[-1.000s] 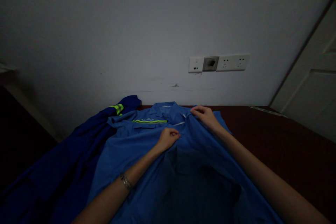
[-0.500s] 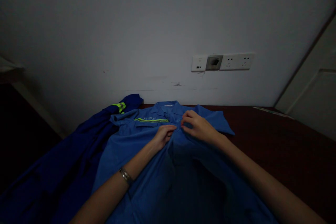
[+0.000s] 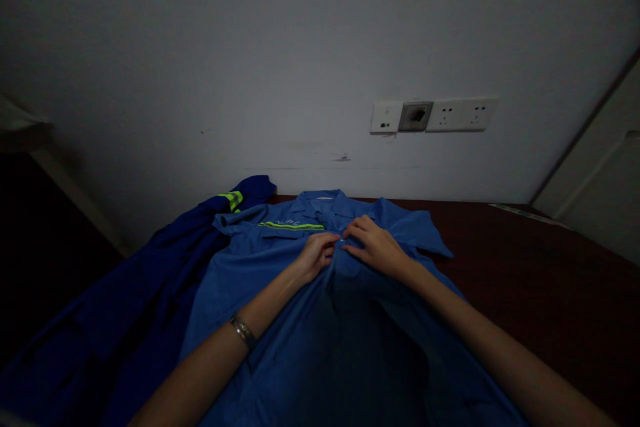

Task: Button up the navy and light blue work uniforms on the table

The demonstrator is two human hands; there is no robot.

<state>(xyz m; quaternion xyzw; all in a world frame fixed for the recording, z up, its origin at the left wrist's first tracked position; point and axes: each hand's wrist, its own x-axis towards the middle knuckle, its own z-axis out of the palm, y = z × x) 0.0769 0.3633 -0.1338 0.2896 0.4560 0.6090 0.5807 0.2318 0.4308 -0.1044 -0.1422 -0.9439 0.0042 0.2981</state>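
A blue short-sleeved work shirt (image 3: 240,280) lies front up with its collar toward the wall. It has a yellow-green stripe and white lettering on the chest, and its front hangs apart lower down. My left hand (image 3: 317,255) pinches the shirt's front edge near the middle of the chest. Close beside it, my right hand (image 3: 376,245) grips the opposite front edge between thumb and fingers. A small pale spot, perhaps a button, shows between the fingertips. The dim light hides finer detail.
A darker blue garment (image 3: 145,293) with a reflective band lies to the left, partly under the shirt. The dark reddish tabletop (image 3: 530,280) extends to the right. Sockets (image 3: 434,116) are set in the wall behind, and a pale door panel (image 3: 605,173) stands at far right.
The view has shifted slightly. My right hand has moved a little left, closer to the left fingertips, and its fingers have changed position on the shirt front. The left hand keeps its pinch.
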